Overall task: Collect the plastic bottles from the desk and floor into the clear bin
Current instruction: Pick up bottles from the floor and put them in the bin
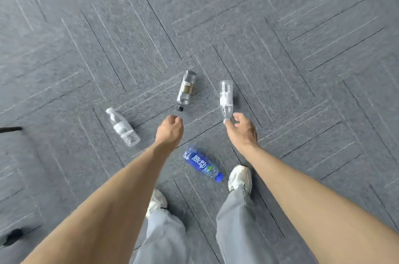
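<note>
Several plastic bottles lie on the grey carpet. A clear bottle with a black cap (187, 90) lies just beyond my left hand (170, 132), whose fingers are curled, holding nothing. A clear bottle with a white label (226, 99) lies to its right; my right hand (241, 128) has its fingers apart at that bottle's cap end, touching or nearly touching it. A clear bottle with a white cap (122, 127) lies to the left. A blue bottle (203, 163) lies between my arms, near my feet. The clear bin is not in view.
My two feet in pale shoes (240, 177) and grey trousers stand on the carpet tiles (302, 48). A dark thin object (10, 129) pokes in at the left edge, and another dark shape (13, 236) sits at the lower left.
</note>
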A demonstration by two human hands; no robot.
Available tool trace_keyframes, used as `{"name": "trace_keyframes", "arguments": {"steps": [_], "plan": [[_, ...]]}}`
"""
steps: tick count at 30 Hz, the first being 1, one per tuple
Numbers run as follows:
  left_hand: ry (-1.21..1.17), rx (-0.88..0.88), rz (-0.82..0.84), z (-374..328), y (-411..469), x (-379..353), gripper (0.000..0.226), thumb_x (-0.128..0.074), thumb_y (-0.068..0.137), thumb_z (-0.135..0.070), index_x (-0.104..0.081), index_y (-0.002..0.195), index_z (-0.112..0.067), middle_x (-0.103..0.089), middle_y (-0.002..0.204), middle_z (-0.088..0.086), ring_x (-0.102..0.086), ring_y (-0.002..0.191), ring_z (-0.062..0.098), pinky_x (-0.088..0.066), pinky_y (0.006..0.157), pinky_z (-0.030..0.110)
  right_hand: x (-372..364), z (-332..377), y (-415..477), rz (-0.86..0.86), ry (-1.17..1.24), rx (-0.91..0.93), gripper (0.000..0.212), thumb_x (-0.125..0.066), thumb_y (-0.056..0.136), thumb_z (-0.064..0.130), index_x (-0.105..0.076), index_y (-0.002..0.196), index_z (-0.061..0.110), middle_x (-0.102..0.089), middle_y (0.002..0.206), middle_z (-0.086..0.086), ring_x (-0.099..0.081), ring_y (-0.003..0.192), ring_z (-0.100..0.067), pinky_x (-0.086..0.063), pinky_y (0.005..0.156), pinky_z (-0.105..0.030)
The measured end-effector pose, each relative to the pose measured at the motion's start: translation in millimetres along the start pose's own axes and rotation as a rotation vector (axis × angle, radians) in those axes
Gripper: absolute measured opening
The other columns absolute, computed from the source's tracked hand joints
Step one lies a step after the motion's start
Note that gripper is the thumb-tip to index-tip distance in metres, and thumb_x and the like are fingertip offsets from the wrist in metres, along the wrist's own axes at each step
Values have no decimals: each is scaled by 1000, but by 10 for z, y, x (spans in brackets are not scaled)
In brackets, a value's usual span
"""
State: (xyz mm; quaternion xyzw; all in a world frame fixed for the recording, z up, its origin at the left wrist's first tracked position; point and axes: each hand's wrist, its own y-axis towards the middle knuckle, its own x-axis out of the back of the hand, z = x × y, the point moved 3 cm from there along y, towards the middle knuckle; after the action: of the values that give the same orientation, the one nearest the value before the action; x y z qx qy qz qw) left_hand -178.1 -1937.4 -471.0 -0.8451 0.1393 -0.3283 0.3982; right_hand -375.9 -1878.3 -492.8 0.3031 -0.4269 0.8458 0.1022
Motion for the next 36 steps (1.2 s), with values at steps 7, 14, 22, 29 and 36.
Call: {"name": "trace_keyframes", "arguments": {"steps": [7, 14, 22, 29, 36], "plan": [[-87, 20, -8, 408, 1698, -832, 39, -32, 103, -29, -48, 135, -13, -59, 99, 1, -51, 70, 11, -45, 61, 26, -843, -659, 1716, -22, 197, -180, 65, -58, 88, 53, -39, 138, 17, -41, 125, -7, -49, 104, -24, -45, 81, -36], [-190, -26, -152, 668, 2445, -1173, 30, -39, 101, -26, -56, 122, -13, -61, 87, -4, -55, 70, 10, -48, 60, 23, -1224, -786, 2678, -258, 120, -155, 102, -70, 77, 56, -17, 154, 14, -27, 157, -14, -31, 140, -31, -36, 103, -48], [-137, -35, -97, 653, 2189, -1294, 18, -38, 100, -25, -52, 109, -19, -58, 86, -8, -54, 71, 7, -46, 58, 19, -1166, -864, 2418, -158, 132, -168, 76, -74, 68, 32, -38, 133, 15, -49, 129, -11, -51, 104, -24, -46, 84, -40], [-146, -44, -79, 306, 1281, -1081, 26, -38, 100, -21, -53, 120, -13, -59, 106, -3, -58, 87, 10, -42, 64, 15, -534, -471, 1365, -75, 222, -127, 91, -68, 62, 55, -38, 139, 16, -53, 132, -8, -55, 114, -26, -45, 98, -46], [-19, -71, -92, -204, 1046, -901, 21, -41, 98, -22, -56, 113, -18, -59, 121, 6, -59, 96, 18, -50, 84, 31, 17, -157, 697, -15, 386, 13, 47, -76, 77, 34, -52, 117, 21, -65, 92, 6, -61, 72, -4, -41, 53, -20]]}}
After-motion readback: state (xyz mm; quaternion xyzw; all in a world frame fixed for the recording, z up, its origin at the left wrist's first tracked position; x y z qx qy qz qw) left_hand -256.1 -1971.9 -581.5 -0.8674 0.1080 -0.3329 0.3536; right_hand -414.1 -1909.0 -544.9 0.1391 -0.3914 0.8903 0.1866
